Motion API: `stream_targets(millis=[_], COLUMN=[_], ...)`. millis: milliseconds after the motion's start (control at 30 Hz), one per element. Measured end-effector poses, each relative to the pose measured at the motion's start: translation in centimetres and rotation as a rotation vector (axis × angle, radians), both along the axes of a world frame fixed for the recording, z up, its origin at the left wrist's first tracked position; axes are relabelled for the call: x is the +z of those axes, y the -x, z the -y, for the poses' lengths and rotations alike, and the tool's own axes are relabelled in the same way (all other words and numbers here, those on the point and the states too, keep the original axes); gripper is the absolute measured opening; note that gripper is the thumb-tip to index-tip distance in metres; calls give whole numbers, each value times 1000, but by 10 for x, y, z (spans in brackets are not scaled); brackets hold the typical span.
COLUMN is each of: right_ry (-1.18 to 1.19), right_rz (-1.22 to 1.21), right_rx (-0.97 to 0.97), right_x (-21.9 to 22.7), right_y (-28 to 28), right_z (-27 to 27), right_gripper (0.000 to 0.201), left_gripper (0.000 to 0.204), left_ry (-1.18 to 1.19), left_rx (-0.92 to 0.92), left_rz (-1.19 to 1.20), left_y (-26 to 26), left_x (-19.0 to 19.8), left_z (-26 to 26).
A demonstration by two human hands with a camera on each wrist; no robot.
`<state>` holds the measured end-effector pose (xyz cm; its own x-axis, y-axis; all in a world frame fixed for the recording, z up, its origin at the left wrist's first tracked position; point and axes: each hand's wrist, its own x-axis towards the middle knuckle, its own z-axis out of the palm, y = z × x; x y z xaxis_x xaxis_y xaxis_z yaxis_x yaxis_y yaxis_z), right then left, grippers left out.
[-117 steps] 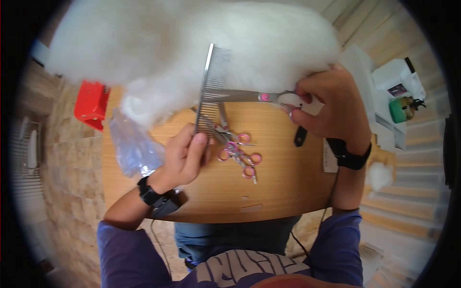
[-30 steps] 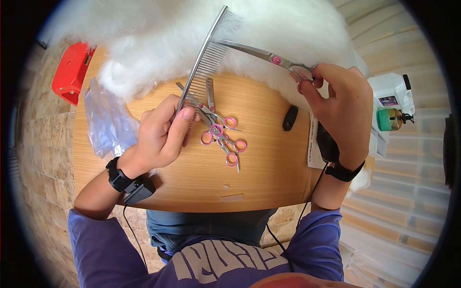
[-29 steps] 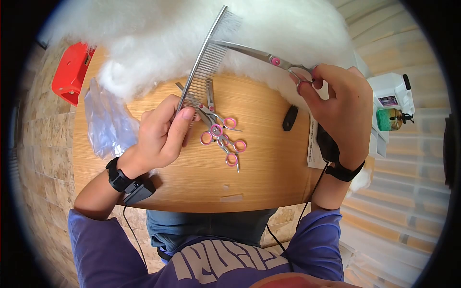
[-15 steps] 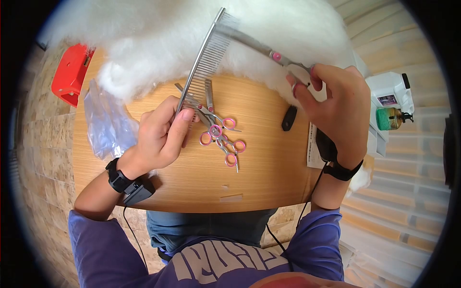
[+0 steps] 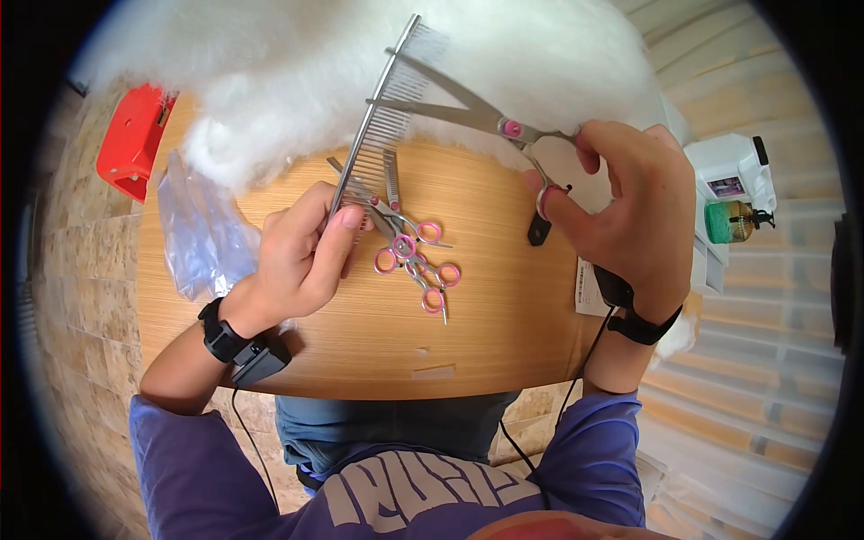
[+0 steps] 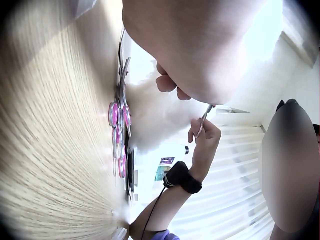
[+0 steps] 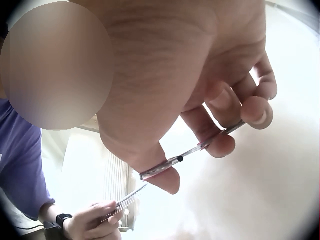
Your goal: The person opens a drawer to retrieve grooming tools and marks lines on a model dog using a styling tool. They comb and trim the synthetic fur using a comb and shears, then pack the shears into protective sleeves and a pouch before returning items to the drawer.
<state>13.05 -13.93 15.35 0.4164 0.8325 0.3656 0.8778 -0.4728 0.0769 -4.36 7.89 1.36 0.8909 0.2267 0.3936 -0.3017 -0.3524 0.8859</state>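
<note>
My left hand (image 5: 306, 247) grips the lower end of a long metal comb (image 5: 376, 112), which slants up in front of white fluffy fur (image 5: 297, 81). In my right hand (image 5: 634, 193) is a pair of scissors (image 5: 477, 115) with a pink pivot screw; thumb and fingers sit in its rings. The blades stand apart, and their tips overlap the comb's spine in the head view. From the right wrist, the thumb (image 7: 162, 180) shows through one ring, with the comb (image 7: 131, 197) beyond. Several pink-ringed scissors (image 5: 418, 256) lie in a cluster on the table below the comb.
A clear plastic bag (image 5: 207, 229) lies at the table's left, with a red plastic object (image 5: 135, 139) beyond it. A black item (image 5: 540, 227) and a white paper (image 5: 589, 290) lie to the right. Past the table stand a white jug (image 5: 733, 166) and a green spray bottle (image 5: 731, 222).
The scissors' blades, together half a second ago, are now spread, and my right thumb has moved down away from the fingers. Since the oldest frame the comb has risen in view. My left hand stays put lately.
</note>
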Motion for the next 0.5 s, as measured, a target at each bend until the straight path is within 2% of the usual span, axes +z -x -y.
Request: stream_targets(millis=[67, 267, 500], right_ry=[-68, -37, -43], right_rz=[64, 46, 36], right_rx=[-9, -116, -62], right_x=[0, -7, -10], right_y=[1, -6, -7], right_z=[1, 3, 2], right_gripper=[32, 31, 30], left_gripper=[19, 19, 18], left_ry=[-20, -22, -13], left_rx=[1, -2, -14], left_rz=[21, 7, 11], left_y=[0, -1, -1], left_x=[-1, 0, -1], left_z=[0, -1, -1])
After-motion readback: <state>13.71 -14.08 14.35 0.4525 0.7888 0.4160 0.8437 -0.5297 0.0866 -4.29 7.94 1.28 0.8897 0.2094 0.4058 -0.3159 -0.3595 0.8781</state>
